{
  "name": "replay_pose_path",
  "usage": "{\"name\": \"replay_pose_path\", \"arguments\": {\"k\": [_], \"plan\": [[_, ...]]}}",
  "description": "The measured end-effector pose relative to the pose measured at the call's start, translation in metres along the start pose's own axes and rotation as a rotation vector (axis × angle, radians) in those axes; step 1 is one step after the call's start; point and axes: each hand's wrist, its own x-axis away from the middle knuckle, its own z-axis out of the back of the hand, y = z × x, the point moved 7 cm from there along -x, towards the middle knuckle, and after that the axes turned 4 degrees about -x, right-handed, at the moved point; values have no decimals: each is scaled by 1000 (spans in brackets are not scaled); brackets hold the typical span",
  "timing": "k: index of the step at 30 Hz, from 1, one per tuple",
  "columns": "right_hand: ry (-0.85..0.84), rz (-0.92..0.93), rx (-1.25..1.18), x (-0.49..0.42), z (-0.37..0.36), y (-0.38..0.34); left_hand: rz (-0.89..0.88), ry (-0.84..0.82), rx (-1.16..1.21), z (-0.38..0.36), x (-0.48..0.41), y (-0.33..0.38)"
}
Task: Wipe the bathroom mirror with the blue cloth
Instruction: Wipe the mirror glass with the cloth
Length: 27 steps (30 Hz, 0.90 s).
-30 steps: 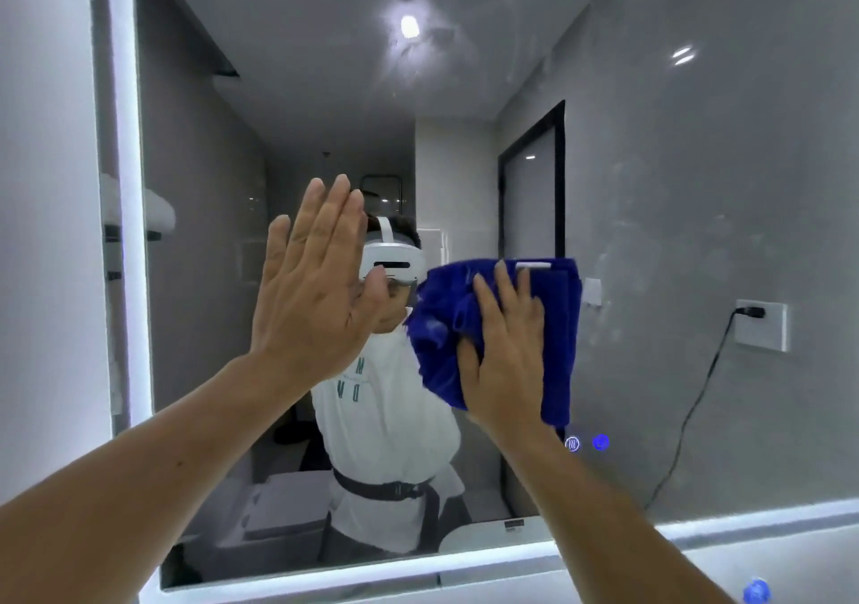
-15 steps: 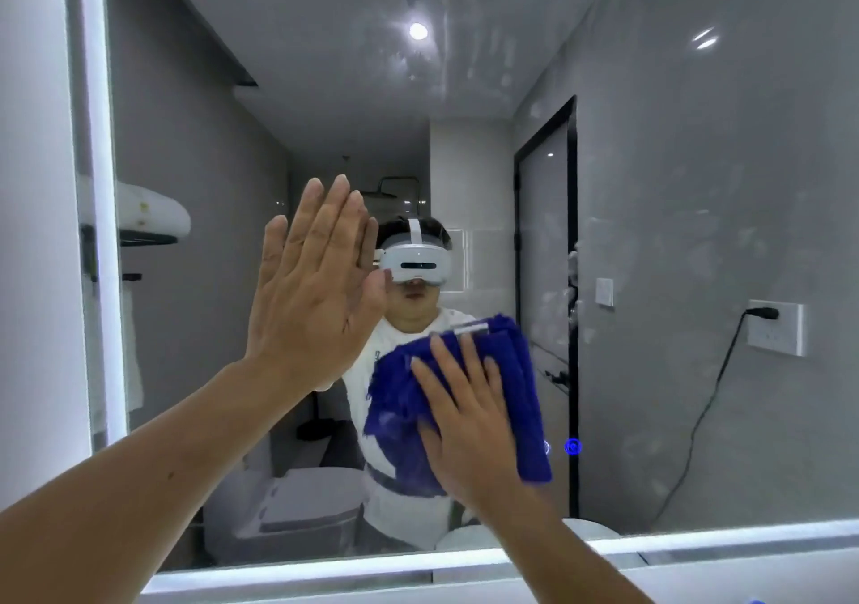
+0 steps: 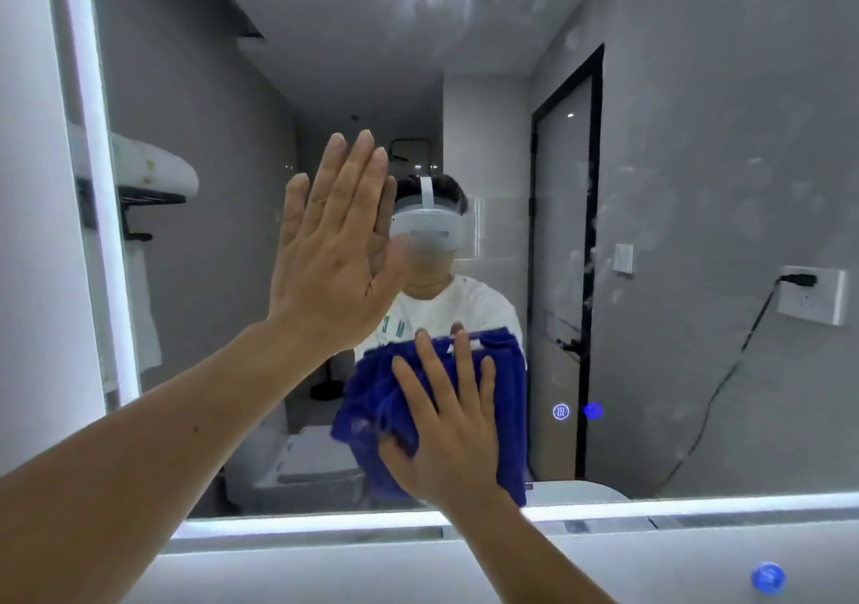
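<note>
The cloth (image 3: 506, 399) is deep royal blue, plain, with a small white tag at its top edge. The mirror (image 3: 697, 185) shows grey walls, a black door frame, and pale smudges across the glass; its lit border glows white. Two small blue-white icons (image 3: 577, 411) shine near its lower edge. A glossy blue ball (image 3: 768, 578) sits below on a white surface.

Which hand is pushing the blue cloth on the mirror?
The right hand, the lower one, presses the blue cloth flat on the mirror. The left hand is higher up, bare, with straight fingers.
</note>
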Motion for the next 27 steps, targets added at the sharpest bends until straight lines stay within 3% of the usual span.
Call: {"name": "replay_pose_path", "arguments": {"k": [4,8,18,27], "plan": [[-130,18,34,41,-12,-3,2,-31,2,6,5,-4],[-112,114,29,45,-2,9,10,-44,1,9,10,-9],[-68,134,115,60,4,21,0,-62,5,2,14,-6],[171,-31,61,-87,43,40,11,-27,-53,-1,12,-23]]}}
